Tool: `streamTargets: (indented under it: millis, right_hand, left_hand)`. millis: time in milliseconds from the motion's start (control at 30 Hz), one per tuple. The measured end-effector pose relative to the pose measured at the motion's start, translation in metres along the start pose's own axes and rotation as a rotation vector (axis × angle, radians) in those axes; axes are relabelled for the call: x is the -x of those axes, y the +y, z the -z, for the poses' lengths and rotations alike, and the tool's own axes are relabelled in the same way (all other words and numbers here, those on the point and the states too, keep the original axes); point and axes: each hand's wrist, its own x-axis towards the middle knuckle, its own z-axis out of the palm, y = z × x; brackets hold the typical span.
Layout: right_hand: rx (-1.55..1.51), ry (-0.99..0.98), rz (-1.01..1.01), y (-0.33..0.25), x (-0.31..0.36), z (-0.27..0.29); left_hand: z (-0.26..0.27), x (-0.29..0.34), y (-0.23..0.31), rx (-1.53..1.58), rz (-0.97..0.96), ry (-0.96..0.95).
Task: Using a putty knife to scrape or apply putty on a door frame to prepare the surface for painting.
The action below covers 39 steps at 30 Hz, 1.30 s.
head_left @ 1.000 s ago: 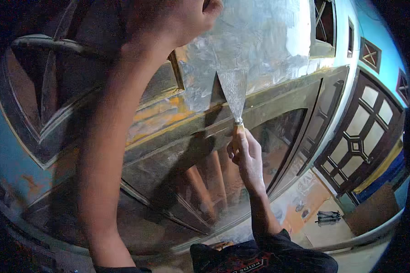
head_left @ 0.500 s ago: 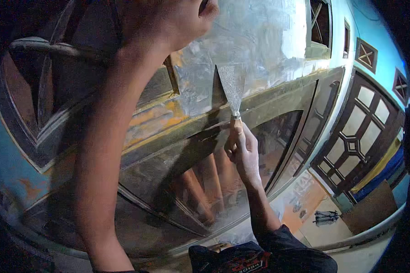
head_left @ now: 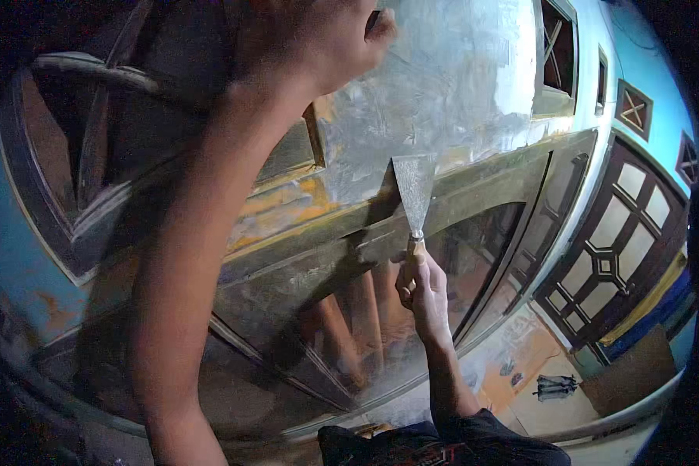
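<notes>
My right hand (head_left: 426,291) is wrapped round the wooden handle of a putty knife (head_left: 415,190). Its wide, whitish metal blade points up, with the edge at the bottom of a patchy grey plastered wall (head_left: 435,93), just above a wooden frame beam (head_left: 474,194). I cannot tell whether the blade touches the wall. My left forearm rises across the left half of the view. At the top edge my left hand (head_left: 342,46) has curled fingers round something dark, mostly hidden and out of the picture.
A dark window frame (head_left: 70,241) with crossed bars is at the left. Below the beam is an arched glass panel (head_left: 412,311). A panelled door (head_left: 606,241) stands at the right, near a brown board (head_left: 633,373) and a dark bundle (head_left: 557,387) on the tiled floor (head_left: 532,412).
My right hand and the putty knife have moved down, bringing the blade from higher on the plaster to the beam's upper edge. The whole view has shifted slightly; my left hand stays raised and curled.
</notes>
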Motion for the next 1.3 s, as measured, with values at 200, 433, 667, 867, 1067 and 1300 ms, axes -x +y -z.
streamTargets:
  millis: [200, 433, 667, 867, 1067, 1300]
  right_hand:
    - [0.000, -0.021, -0.011, -0.031, -0.013, -0.006]
    - [-0.088, -0.156, -0.098, -0.011, 0.017, -0.002]
    - [-0.039, -0.123, -0.038, 0.000, 0.007, -0.004]
    - [-0.022, -0.095, -0.073, 0.000, 0.014, -0.001]
    - [-0.072, -0.095, -0.048, 0.003, 0.021, 0.000]
    - [-0.088, -0.115, -0.081, -0.011, 0.015, -0.001]
  left_hand:
    - [-0.002, 0.000, -0.002, -0.029, 0.003, 0.024]
    - [0.007, -0.005, 0.005, -0.083, 0.030, -0.061]
    - [0.006, -0.003, 0.002, -0.080, -0.008, -0.025]
    - [0.002, -0.003, -0.001, -0.043, -0.013, 0.010]
    - [0.004, -0.004, 0.002, -0.014, -0.009, -0.026]
    - [-0.005, -0.001, -0.003, -0.004, -0.043, 0.070]
